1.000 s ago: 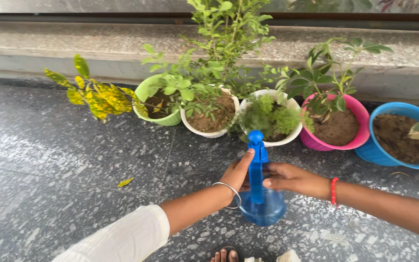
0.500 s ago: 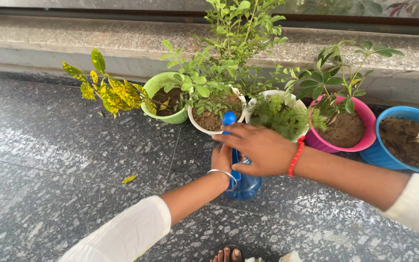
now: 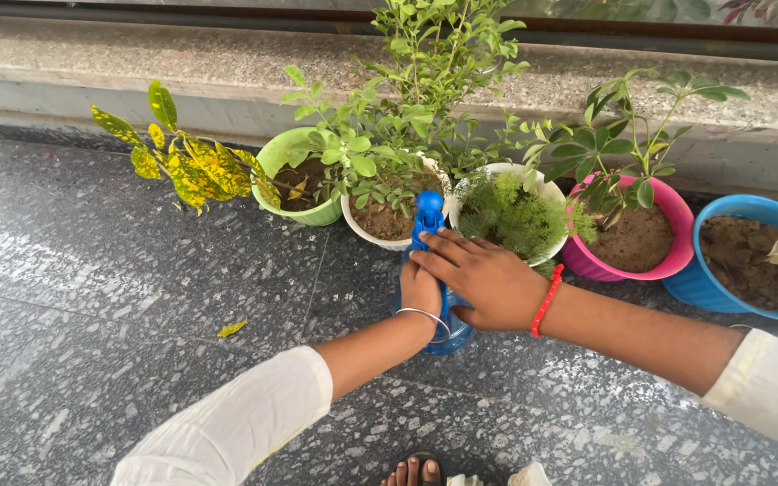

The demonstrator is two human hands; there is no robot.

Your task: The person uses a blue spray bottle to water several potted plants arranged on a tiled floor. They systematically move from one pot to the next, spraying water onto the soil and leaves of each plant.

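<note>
A blue spray bottle [image 3: 428, 219] stands on the dark speckled stone floor in front of a row of potted plants. My left hand [image 3: 420, 290], with a thin bangle at the wrist, grips the bottle's body from the left. My right hand [image 3: 483, 278], with a red band at the wrist, lies over the bottle's neck just under the spray head, fingers pointing left. Most of the bottle's body is hidden behind both hands.
Behind the bottle stand a green pot [image 3: 274, 157] with yellow-green leaves, two white pots [image 3: 358, 227], [image 3: 544, 191], a pink pot [image 3: 668, 261] and a blue pot [image 3: 688, 290]. A stone ledge [image 3: 92, 54] runs behind them. A yellow leaf [image 3: 231, 329] lies on the floor. My toes [image 3: 414, 470] show at the bottom.
My right hand has moved from beside the bottle onto its neck. My view has shifted closer to the pots; the bottle stays on the floor.
</note>
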